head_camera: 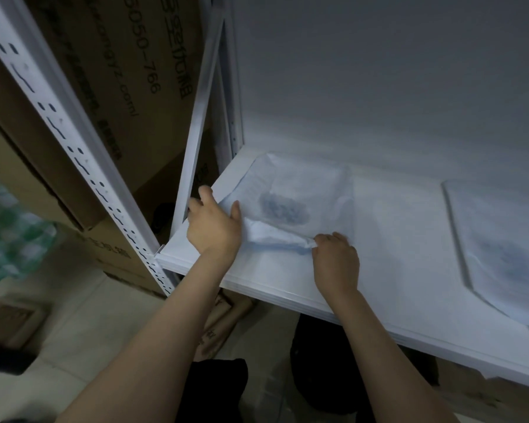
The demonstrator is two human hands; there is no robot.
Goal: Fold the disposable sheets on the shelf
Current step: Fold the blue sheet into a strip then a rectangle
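Far left, off the work: cardboard cartons (110,96) stacked behind a white slotted upright (74,154) of the rack; none of it concerns you. Next, your left hand (213,225), at the left end of the white shelf (257,279): fingers spread apart, thumb raised, palm pressing on the near-left corner of the disposable sheet (303,190) where its edge bunches up. The sheet itself is thin, white and translucent, with a dark bluish patch showing through its middle; it lies flat toward the back-left corner of the shelf, its near edge lifted into a crumpled ridge between your two hands. Next, your right hand (336,264): fingertips closed together in a pinch on the right end of that ridge, knuckles toward you. Step in hand, by my reading: an early fold, near edge gathered but not yet carried over. The next move likely calls for both hands to lift the edge evenly and lay it toward the back, then smooth the crease flat; the material looks flimsy, so keep tension equal. Far right: a second sheet (501,248), lying spread and apparently unfolded, well apart from the first.
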